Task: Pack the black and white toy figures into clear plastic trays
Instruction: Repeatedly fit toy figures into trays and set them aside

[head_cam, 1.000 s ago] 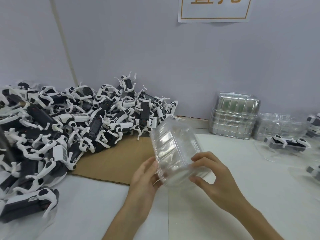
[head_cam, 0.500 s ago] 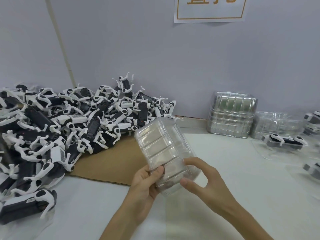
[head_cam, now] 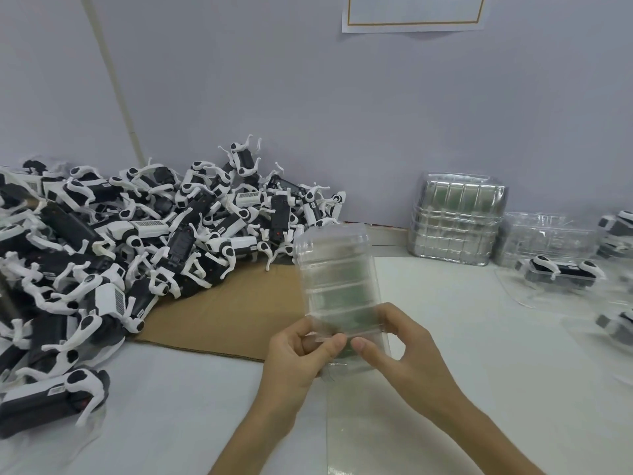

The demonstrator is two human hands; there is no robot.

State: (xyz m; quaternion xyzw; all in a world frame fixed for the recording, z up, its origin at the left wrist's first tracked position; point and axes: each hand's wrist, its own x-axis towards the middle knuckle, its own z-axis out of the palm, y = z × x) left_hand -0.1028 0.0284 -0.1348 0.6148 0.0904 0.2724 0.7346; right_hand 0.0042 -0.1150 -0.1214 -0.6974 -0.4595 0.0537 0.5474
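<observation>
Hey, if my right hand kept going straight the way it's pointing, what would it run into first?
The right hand pinches the clear tray, so that comes first. Beyond it, probably the brown cardboard, then the toy pile; depth is unclear.

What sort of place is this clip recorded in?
Most likely a packing bench in a toy factory or workshop. A loose pile of identical black and white toy figures lies on cardboard, empty clear trays are stacked by the wall, and the left hand and right hand grip one clear tray.
</observation>
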